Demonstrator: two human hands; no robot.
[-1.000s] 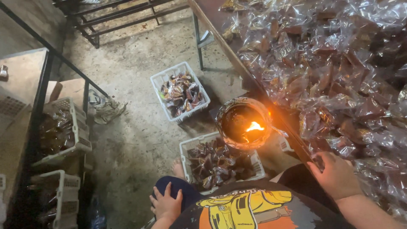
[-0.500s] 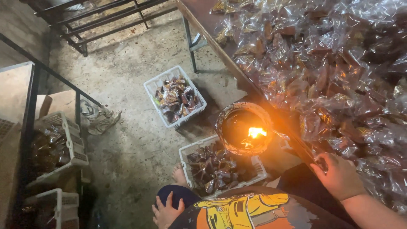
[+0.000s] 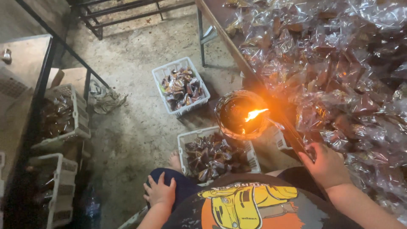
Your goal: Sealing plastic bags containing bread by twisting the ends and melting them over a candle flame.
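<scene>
Moved: view shifted a bit vs 0.5 s ago, crates and flame sit lower/right in frame; hands in same spots, flame leaning right as before.
Left hand (image 3: 160,191): open, fingers spread, flat on dark-blue-clad knee (image 3: 182,186); holding nothing.
Right hand (image 3: 325,163): curled at surface edge (image 3: 237,59), touching clear wrapped packets; exact grip can't tell.
Flame bowl (image 3: 241,113): round dish w/ dark liquid, small orange flame (image 3: 255,113) lit, just beside surface edge, above near crate.
Surface: long, dark wood rim, runs top centre to lower right; heaped w/ clear plastic packets (image 3: 339,76) of brown stuff, almost fully covered.
Near crate (image 3: 217,156): white plastic, on floor betw. knee and surface, full of dark wrapped pcs.
Far crate (image 3: 181,86): white, on floor, well apart from hands, part full of same.
Floor (image 3: 135,127): bare rough concrete, stained; crumpled rag (image 3: 106,97) by cardboard at left.
Left side: black metal rail (image 3: 63,46), more white crates (image 3: 63,114) stacked below, dim.
Top: dark metal frame bars (image 3: 123,12) on floor.
Shirt (image 3: 246,205): dark w/ yellow-orange print.
</scene>
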